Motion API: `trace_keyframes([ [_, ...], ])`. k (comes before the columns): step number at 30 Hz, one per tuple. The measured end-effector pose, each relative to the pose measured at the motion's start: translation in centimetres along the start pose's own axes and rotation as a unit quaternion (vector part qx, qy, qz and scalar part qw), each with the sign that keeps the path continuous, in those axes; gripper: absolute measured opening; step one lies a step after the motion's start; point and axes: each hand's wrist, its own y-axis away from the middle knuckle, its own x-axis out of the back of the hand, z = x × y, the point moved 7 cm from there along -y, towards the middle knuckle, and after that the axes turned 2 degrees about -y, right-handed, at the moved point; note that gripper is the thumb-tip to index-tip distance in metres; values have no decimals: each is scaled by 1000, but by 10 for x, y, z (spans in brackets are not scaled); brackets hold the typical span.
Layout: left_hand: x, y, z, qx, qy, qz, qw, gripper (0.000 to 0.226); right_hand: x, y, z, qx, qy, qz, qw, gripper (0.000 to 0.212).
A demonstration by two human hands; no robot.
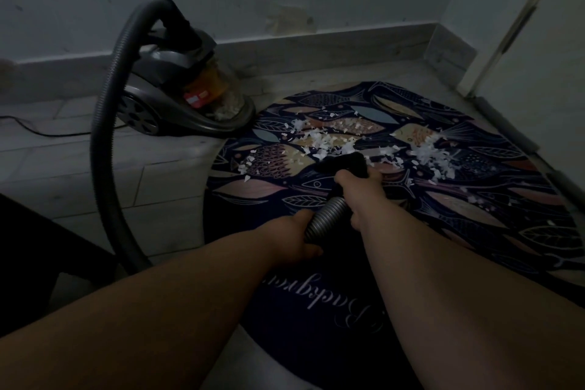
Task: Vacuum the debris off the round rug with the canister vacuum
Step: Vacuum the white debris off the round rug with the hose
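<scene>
There, inverted "Backgro…" on rug [316,342]

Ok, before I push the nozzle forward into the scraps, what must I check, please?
1. Grip: left hand holds the ribbed hose, right hand holds the black nozzle: ok.
2. Nozzle at the edge of the white scraps: ok.
3. Hose loop to the canister vacuum unkinked: ok.
4. Motor running: cannot tell.
5. Is the power cord plugged in: cannot tell, it leaves the view.
6. The round rug lies flat: ok.
</scene>
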Motion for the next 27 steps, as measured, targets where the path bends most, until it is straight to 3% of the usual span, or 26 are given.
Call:
trace_keyframes([
  [27, 15, 33, -57, 69, 23, 45, 996, 66, -81, 9, 1, 20, 106, -127, 986, 74],
])
